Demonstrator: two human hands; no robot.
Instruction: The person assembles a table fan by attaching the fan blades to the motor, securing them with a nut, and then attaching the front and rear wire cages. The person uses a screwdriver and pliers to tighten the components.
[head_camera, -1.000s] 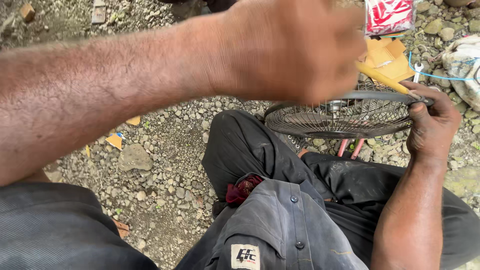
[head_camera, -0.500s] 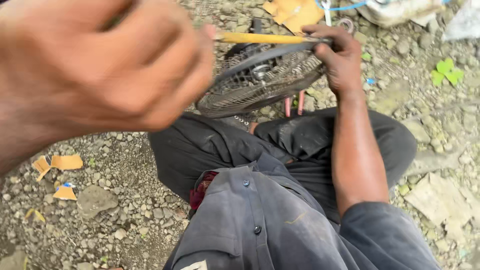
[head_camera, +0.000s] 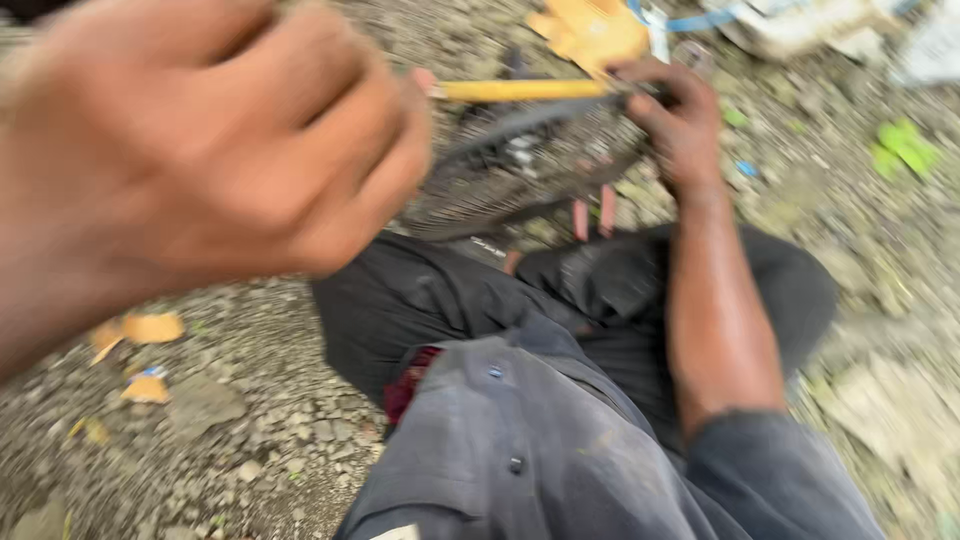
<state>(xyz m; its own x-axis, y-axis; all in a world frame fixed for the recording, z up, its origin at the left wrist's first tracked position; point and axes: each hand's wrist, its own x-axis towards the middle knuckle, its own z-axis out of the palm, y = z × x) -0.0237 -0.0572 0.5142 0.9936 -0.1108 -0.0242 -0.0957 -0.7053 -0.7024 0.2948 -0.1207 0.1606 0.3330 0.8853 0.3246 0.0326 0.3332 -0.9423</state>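
My left hand (head_camera: 210, 150) is raised close to the camera, blurred, with its fingers curled into a fist. A small spoked bicycle wheel (head_camera: 520, 175) with a black tyre rests over my lap in dark trousers (head_camera: 420, 300). My right hand (head_camera: 680, 120) grips the far right of the wheel's rim. A yellow rod-like tool (head_camera: 520, 90) runs from the right hand's fingers toward the left fist's knuckles. I cannot tell which hand holds it.
I sit on gravel ground (head_camera: 250, 440) with small stones and yellow scraps (head_camera: 150, 330) at the left. A yellow cloth or paper (head_camera: 590, 30), blue cord and pale rubbish lie beyond the wheel. Two pink strips (head_camera: 592, 212) show under the wheel. Green leaves (head_camera: 905, 145) lie at the right.
The view has swung right and down, and the wheel now tilts. My left fist has shifted left in the picture and looms larger. My right hand stays on the rim.
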